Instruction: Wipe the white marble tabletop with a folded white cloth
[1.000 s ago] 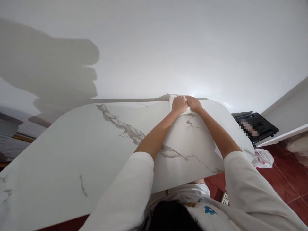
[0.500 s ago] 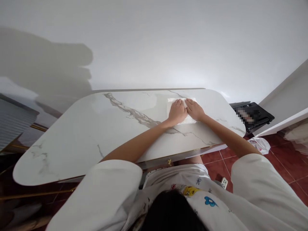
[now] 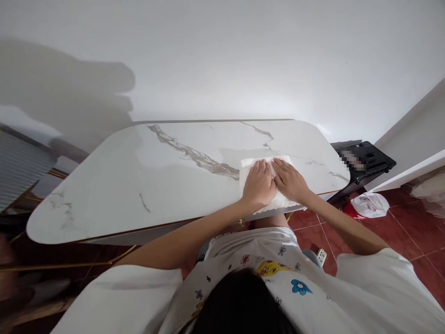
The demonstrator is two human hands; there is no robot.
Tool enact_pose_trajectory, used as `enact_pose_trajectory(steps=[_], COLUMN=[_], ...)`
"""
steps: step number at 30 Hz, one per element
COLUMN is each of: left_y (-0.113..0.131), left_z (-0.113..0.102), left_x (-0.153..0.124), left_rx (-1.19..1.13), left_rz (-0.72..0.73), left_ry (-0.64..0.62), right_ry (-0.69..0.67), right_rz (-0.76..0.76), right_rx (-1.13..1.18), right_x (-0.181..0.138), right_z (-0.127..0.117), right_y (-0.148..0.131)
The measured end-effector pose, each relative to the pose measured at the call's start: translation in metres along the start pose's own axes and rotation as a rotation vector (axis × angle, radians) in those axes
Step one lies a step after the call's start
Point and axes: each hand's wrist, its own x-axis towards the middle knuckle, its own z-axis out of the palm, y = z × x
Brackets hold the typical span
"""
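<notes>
A white cloth or paper towel (image 3: 245, 171) lies spread on a white marble-patterned tabletop (image 3: 114, 171), its lower edge at the near rim. My left hand (image 3: 259, 185) presses on the middle of the cloth, palm down, with its fingers laid out flat. Close beside it, thumbs about touching, my right hand (image 3: 290, 182) rests flat on the cloth's right part. The fingers of both hands point toward the wall. What lies under the palms is hidden.
A white wall (image 3: 215, 60) runs along the table's far edge. To the right stand a black case (image 3: 373, 162) and a white-and-red plastic bag (image 3: 370, 205) on red floor tiles. A power strip (image 3: 321, 256) lies near my legs. A ribbed grey surface (image 3: 21, 162) is at the left.
Both hands have slid the cloth toward me, from the far part of the tabletop to its near edge. The view has shifted slightly.
</notes>
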Motion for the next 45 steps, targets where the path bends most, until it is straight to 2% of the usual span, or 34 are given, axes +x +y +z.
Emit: enact_pose_trajectory(steps=[5,9,12,21,28,37,45], left_y=[0.039,0.046,0.032,-0.029,-0.067,-0.088,-0.088], left_z=[0.013,0.02,0.021,0.023,0.025,0.018,0.02], left_x=[0.021,0.047,0.075,0.175,0.23,0.264,0.264], left_rx=[-0.071,-0.059,-0.016,0.023,-0.01,-0.023,-0.004], left_rz=[0.056,0.072,0.047,-0.017,-0.031,-0.053,-0.036], left_ry=[-0.021,-0.006,0.011,0.078,0.114,0.141,0.154], right_ry=[0.031,0.061,0.061,0.012,0.035,0.007,0.024], right_rz=[0.031,0.065,0.039,0.049,0.057,0.147,0.097], right_rx=[0.027,-0.014,-0.024,0.015,0.057,0.03,-0.018], right_x=[-0.017,-0.003,0.031,0.154,0.218,0.262,0.262], right_z=[-0.014,-0.012,-0.004,0.012,0.025,0.033,0.037], right_y=[0.045,0.07,0.083,0.114,0.128,0.138,0.141])
